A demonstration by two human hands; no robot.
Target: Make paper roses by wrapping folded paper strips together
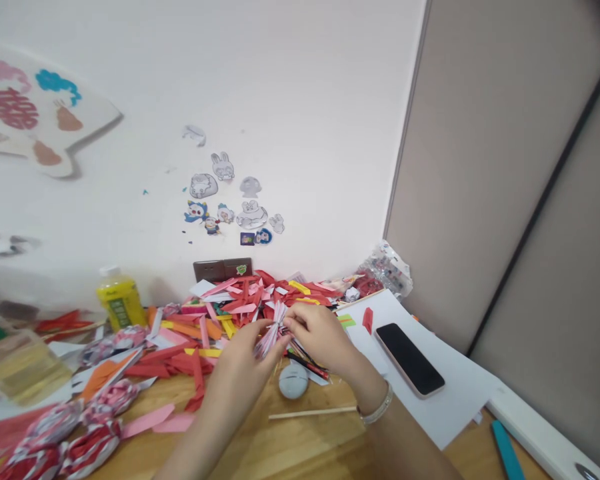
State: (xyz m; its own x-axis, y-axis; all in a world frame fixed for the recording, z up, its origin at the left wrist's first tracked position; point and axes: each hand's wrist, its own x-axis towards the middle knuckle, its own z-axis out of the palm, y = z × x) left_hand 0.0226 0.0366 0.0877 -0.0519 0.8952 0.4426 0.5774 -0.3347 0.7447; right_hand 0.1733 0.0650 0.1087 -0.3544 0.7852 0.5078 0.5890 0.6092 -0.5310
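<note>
A small bundle of thin pink and white strips [267, 341], drawn in at its middle and fanned at both ends, is held up over the table. My left hand [246, 357] grips its lower part between thumb and fingers. From the other side, my right hand [321, 332] pinches at the narrow middle; its fingertips partly hide what is there. Directly below the hands sits a pale grey rounded object [293, 380], and a thin wooden stick [313, 413] lies nearer to me.
Folded red, pink, orange and yellow paper pieces [180, 360] pile up against the wall. To the left are twisted red-and-white bundles [93, 448], a yellow bottle [122, 303] and a clear container [25, 367]. At right, a phone [410, 360] lies on white paper [447, 423].
</note>
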